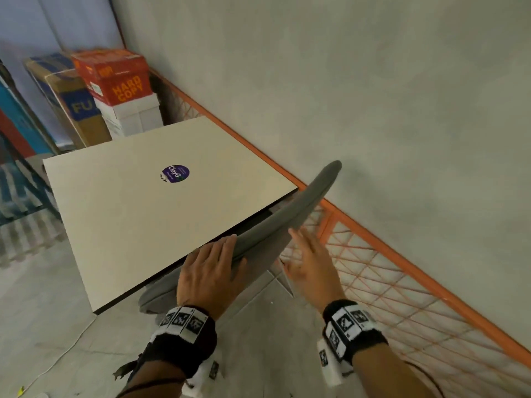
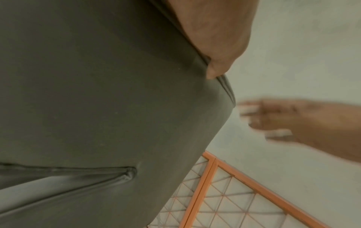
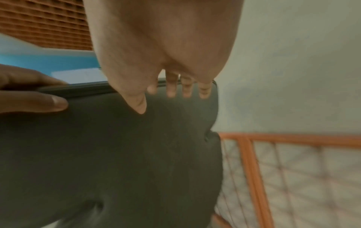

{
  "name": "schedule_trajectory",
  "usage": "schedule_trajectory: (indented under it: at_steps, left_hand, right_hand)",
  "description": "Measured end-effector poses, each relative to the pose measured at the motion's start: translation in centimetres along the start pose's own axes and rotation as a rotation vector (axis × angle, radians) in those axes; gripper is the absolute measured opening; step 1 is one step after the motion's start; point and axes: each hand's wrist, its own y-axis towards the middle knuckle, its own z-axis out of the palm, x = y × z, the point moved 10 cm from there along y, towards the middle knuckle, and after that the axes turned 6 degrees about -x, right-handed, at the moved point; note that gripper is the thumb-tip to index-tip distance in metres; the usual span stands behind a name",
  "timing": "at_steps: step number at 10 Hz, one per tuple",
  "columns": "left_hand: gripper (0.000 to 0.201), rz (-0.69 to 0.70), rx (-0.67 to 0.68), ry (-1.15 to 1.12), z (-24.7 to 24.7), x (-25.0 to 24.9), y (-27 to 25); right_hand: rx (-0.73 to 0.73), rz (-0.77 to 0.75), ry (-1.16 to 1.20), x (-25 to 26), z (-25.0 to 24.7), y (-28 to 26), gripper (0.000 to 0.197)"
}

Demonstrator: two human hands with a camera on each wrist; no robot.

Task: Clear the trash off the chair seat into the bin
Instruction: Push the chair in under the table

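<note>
From the head view, the grey chair (image 1: 290, 214) stood pushed under the cream tabletop (image 1: 138, 208), only its backrest top showing at about 3 o'clock of the tabletop's near edge. The chair seat lay hidden below, so no trash could be seen, and no bin appeared in any view. The left hand (image 1: 209, 271) gripped the backrest's top edge, fingers over the far side and thumb on the near face. The right hand (image 1: 311, 262) was held wide, fingers spread and straight, just beside the backrest at its 4 o'clock, holding nothing; whether it touched the fabric could not be told.

Only the head view showed the tabletop, with one round purple sticker (image 1: 174, 173) near its middle, and three boxes stacked at its 11 o'clock: one red box (image 1: 115, 79) on one white box (image 1: 132, 116), with one brown and blue box (image 1: 71, 104) beside them. Their contents could not be seen.

The left wrist view gave what the head view did not: the backrest's smooth grey rear face with a seam low down, the thumb pressed against it, and the right hand blurred at 3 o'clock.

The right wrist view showed four right fingertips (image 3: 171, 92) before the backrest's top edge, the left hand's fingers clamped on it at 9 o'clock, and an orange lattice fence (image 3: 254, 169) along the wall at 4 o'clock
</note>
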Motion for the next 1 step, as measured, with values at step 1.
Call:
schedule_trajectory:
  at_steps: [1]
  left_hand:
    - [0.053, 0.162, -0.05, -0.034, -0.74, -0.7, -3.22]
  right_hand:
    - [0.424, 0.218, 0.03, -4.48, 4.73, -13.94, 0.063]
